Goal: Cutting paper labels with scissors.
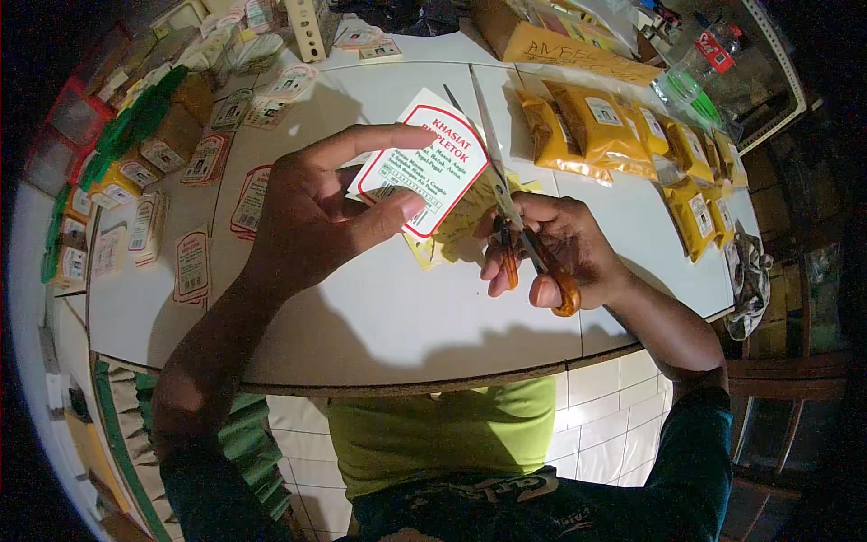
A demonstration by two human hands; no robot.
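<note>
Pinched between the thumb and fingers of my left hand [325,203] is a printed paper label [443,159] with a red border. More paper seems to lie behind it, mostly covered. My right hand [569,244] has its fingers in the brown handles of a pair of scissors [500,179]. The scissor blades point away from me and stand parted, one along the label's right edge, the other partly hidden behind the label. Beneath both hands, a heap of yellowish paper trimmings [467,227] rests on the white tabletop [406,325].
Loose labels [193,264] and label stacks [147,227] lie at the left. Beyond them stand green-lidded containers [135,122]. Filled yellow pouches [599,125] occupy the right side. A cardboard box [576,51] and a plastic bottle [704,57] stand behind; a crumpled cloth [748,284] hangs at the right edge.
</note>
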